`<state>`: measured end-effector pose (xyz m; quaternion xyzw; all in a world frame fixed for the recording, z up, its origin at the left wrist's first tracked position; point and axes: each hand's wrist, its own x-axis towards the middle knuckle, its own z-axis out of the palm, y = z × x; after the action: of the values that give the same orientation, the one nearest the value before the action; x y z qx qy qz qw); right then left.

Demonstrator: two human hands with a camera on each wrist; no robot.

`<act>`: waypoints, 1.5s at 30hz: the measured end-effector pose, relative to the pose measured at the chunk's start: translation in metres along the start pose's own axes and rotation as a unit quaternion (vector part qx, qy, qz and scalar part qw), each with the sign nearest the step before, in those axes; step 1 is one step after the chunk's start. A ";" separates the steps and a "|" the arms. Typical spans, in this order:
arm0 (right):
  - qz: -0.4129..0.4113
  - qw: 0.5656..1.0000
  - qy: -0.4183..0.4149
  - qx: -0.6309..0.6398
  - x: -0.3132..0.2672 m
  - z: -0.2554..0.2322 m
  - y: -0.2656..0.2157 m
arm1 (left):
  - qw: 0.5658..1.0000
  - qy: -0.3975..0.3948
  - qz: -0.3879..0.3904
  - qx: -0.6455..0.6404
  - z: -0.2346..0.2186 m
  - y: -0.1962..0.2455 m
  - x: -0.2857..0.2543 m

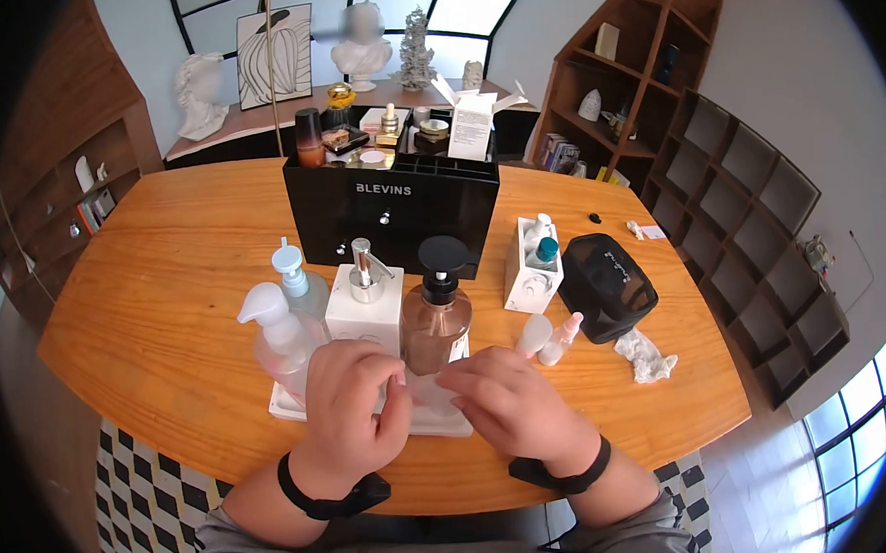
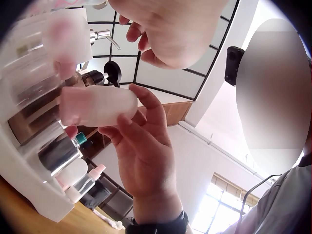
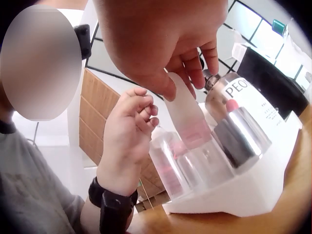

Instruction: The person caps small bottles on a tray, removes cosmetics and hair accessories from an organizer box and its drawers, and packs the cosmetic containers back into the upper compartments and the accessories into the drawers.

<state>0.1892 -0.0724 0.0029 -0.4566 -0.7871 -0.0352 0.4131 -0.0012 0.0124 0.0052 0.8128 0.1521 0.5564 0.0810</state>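
My right hand point(image 1: 515, 403) pinches the frosted end of a small bottle point(image 2: 100, 106) between thumb and fingers. In the right wrist view the bottle's pink part point(image 3: 197, 134) points down, over clear containers on a white tray point(image 3: 239, 200). My left hand point(image 1: 355, 411) is to the left, fingers loosely curled, with nothing seen in it. Around the tray stand a brown pump bottle point(image 1: 436, 327), a white square dispenser point(image 1: 364, 306) and a clear pump bottle point(image 1: 284, 345). A silver cylinder point(image 3: 243, 139) stands beside the bottle.
A black organizer point(image 1: 390, 214) filled with cosmetics stands behind the dispensers. To the right are a white holder point(image 1: 533, 272) with bottles, a black case point(image 1: 609, 288), two small pink-and-white bottles point(image 1: 552, 343) and crumpled white wrapping point(image 1: 646, 356). The table's front edge runs below my wrists.
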 end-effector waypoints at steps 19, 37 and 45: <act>0.003 0.996 -0.057 -0.063 0.008 0.014 0.003 | 1.000 0.013 0.016 -0.002 0.001 -0.002 0.004; 0.297 0.866 0.003 -0.402 -0.018 -0.022 0.060 | 0.980 -0.173 0.004 0.100 0.007 -0.002 0.002; 0.333 0.859 -0.048 -0.386 -0.017 -0.023 0.060 | 0.960 -0.248 -0.008 0.133 0.005 0.001 -0.001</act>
<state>0.2527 -0.0592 -0.0131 -0.8157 -0.5298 -0.1749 0.1527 0.0034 0.0113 0.0026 0.9274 0.2065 0.3116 0.0125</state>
